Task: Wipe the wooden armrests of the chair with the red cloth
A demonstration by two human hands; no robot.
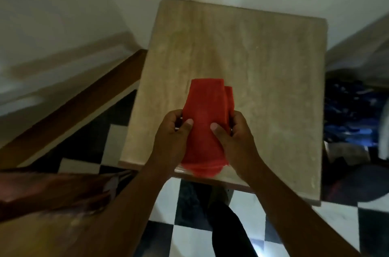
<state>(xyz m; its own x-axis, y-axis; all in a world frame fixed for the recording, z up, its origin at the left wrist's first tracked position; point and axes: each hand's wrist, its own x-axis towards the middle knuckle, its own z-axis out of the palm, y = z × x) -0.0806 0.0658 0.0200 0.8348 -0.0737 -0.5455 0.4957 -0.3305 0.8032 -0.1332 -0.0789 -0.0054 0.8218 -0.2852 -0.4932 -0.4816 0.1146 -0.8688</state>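
So the red cloth [203,124] is folded into a longish strip and sits on a pale wooden table [273,88], down near the table's front edge. Its long axis runs pretty much straight away from the person, near end to far end, maybe tilted a hair to the right at the top. The far end looks squared off, with a second folded layer peeking out on its right side. The near end is rounder and hangs just over the table edge.

Both hands are on it. The left hand [171,143] pinches the cloth's left edge, thumb on top and the fingers curled under or behind the fabric. The right hand [236,141] does the same on the right edge, thumb pressed on the red surface, the rest of the fingers tucked at the side. So both are closed on the cloth around its middle, thumbs pointing in toward each other.

The floor [189,242] under the table is black and white checkered tile. A brown wooden rail [69,109] runs diagonally off to the left, and there's something dark reddish-brown [52,191] at lower left, too blurry to say what it is. Blue patterned fabric [353,113] sits to the right of the table. White walls meet in a corner behind it.
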